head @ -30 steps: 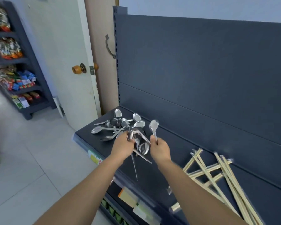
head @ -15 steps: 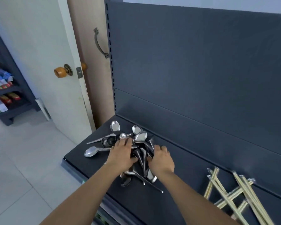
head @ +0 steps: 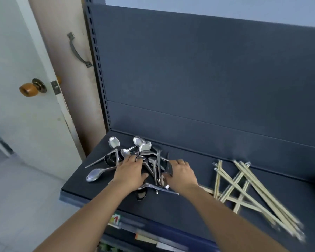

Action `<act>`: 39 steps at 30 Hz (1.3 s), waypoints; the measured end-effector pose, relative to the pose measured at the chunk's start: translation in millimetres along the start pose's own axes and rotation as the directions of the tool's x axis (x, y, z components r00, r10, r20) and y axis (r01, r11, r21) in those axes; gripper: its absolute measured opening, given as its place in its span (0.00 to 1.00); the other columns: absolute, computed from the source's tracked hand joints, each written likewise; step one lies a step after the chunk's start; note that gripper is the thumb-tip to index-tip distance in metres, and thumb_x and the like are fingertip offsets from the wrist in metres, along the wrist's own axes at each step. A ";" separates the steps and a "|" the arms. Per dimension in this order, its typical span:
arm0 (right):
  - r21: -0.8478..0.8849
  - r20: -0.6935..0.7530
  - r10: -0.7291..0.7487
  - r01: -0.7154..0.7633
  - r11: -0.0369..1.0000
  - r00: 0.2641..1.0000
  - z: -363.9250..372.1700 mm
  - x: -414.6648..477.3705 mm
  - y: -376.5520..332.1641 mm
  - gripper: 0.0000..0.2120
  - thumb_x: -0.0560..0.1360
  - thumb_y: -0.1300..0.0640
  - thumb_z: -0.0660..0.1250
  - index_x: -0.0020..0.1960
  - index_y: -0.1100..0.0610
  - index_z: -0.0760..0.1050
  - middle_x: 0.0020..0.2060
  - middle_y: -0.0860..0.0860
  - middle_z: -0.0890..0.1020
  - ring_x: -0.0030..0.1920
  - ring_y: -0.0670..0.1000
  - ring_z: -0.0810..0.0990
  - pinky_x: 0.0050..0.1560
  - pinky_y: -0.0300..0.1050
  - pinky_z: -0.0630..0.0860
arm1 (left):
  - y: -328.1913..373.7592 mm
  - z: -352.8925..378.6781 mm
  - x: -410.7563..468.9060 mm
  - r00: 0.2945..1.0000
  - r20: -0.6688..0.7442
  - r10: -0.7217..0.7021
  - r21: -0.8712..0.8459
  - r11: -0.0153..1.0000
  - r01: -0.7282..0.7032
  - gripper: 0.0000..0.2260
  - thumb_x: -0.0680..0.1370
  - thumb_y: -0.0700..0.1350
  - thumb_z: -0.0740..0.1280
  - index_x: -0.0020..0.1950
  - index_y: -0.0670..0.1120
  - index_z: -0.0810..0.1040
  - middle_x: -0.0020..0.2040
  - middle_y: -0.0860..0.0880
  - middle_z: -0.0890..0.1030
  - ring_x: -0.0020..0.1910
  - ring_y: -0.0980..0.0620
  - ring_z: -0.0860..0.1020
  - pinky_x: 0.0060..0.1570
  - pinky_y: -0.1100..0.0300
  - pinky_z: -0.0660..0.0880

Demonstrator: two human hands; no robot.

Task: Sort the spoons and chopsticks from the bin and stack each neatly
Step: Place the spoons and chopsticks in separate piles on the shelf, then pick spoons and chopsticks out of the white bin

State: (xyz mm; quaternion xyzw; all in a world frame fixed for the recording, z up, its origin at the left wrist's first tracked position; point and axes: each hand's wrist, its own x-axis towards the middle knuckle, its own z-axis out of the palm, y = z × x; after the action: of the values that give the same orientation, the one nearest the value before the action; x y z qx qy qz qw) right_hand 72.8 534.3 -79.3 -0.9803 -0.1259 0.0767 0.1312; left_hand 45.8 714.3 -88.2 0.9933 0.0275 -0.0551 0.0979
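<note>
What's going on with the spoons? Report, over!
Left hand flat on the spoon pile, right hand at its right edge, grip unclear. Chopsticks criss-crossed off to the right, not stacked. Nothing blocking.

Red arrow [head: 116, 218] on shelf-edge label [head: 112, 223]

Dark shelf [head: 189, 211], cutlery laid out.
Tangled heap of spoons [head: 145, 146] toward left end; chopsticks [head: 253, 180] criss-crossed loosely toward right, well apart.
</note>
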 end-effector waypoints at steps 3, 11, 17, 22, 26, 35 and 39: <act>-0.038 -0.042 0.029 -0.030 0.999 0.999 -9.3 -27.0 17.1 0.24 0.78 0.47 0.62 0.70 0.55 0.66 0.65 0.54 0.71 0.66 0.57 0.68 0.66 0.51 0.67 | 22.5 -0.9 -2.5 0.992 -0.057 0.108 0.067 0.992 -0.104 0.26 0.77 0.57 0.64 0.72 0.48 0.67 0.70 0.48 0.69 0.71 0.47 0.64 0.69 0.51 0.65; -0.098 -0.138 0.235 -0.249 0.963 0.962 -45.1 -117.8 97.3 0.21 0.76 0.49 0.65 0.68 0.52 0.70 0.64 0.53 0.73 0.66 0.57 0.68 0.64 0.50 0.67 | 123.9 -6.4 -18.1 0.919 -0.083 0.387 0.164 0.914 -0.370 0.20 0.78 0.52 0.65 0.68 0.48 0.70 0.66 0.49 0.72 0.68 0.47 0.66 0.64 0.52 0.68; -0.103 -0.210 0.387 -0.414 0.904 0.898 -78.3 -189.8 166.6 0.21 0.77 0.47 0.63 0.67 0.52 0.70 0.63 0.53 0.73 0.66 0.56 0.68 0.63 0.49 0.66 | 216.8 -7.1 -42.3 0.822 -0.087 0.562 0.231 0.814 -0.532 0.20 0.78 0.51 0.65 0.68 0.48 0.69 0.66 0.49 0.72 0.67 0.47 0.67 0.61 0.53 0.67; -0.123 -0.255 0.455 -0.495 0.860 0.853 -104.5 -249.1 228.5 0.20 0.76 0.47 0.65 0.65 0.53 0.71 0.61 0.53 0.73 0.65 0.56 0.69 0.61 0.50 0.67 | 298.5 -0.5 -63.3 0.741 -0.119 0.661 0.250 0.742 -0.622 0.15 0.77 0.50 0.64 0.63 0.50 0.72 0.63 0.50 0.74 0.66 0.48 0.68 0.61 0.54 0.68; -0.105 -0.277 0.489 -0.532 0.840 0.827 -123.6 -291.8 281.6 0.21 0.76 0.47 0.65 0.66 0.54 0.71 0.61 0.54 0.74 0.65 0.57 0.70 0.63 0.50 0.68 | 366.6 7.8 -81.9 0.715 -0.114 0.690 0.257 0.715 -0.650 0.15 0.78 0.50 0.64 0.64 0.50 0.72 0.64 0.50 0.74 0.66 0.48 0.69 0.62 0.54 0.68; -0.086 -0.305 0.527 -0.574 0.815 0.794 -154.7 -361.7 395.1 0.21 0.77 0.46 0.64 0.67 0.53 0.71 0.62 0.54 0.75 0.64 0.57 0.71 0.62 0.51 0.69 | 512.2 35.1 -124.4 0.675 -0.110 0.730 0.201 0.681 -0.704 0.19 0.79 0.53 0.63 0.68 0.48 0.71 0.66 0.50 0.73 0.67 0.48 0.68 0.63 0.54 0.68; -0.071 -0.296 0.543 -0.585 0.808 0.786 -161.6 -373.7 437.7 0.19 0.77 0.46 0.64 0.65 0.53 0.73 0.60 0.53 0.76 0.63 0.56 0.71 0.62 0.50 0.69 | 567.6 44.5 -135.4 0.652 -0.094 0.753 0.170 0.657 -0.734 0.17 0.80 0.52 0.62 0.67 0.48 0.73 0.64 0.49 0.74 0.66 0.47 0.69 0.62 0.53 0.68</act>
State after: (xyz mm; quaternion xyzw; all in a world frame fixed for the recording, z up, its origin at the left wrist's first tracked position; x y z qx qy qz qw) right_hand -155.8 -12.6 -2.4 -0.9813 0.1865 -0.0276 0.0390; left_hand -56.1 143.7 -7.3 0.9221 -0.3778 0.0661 0.0512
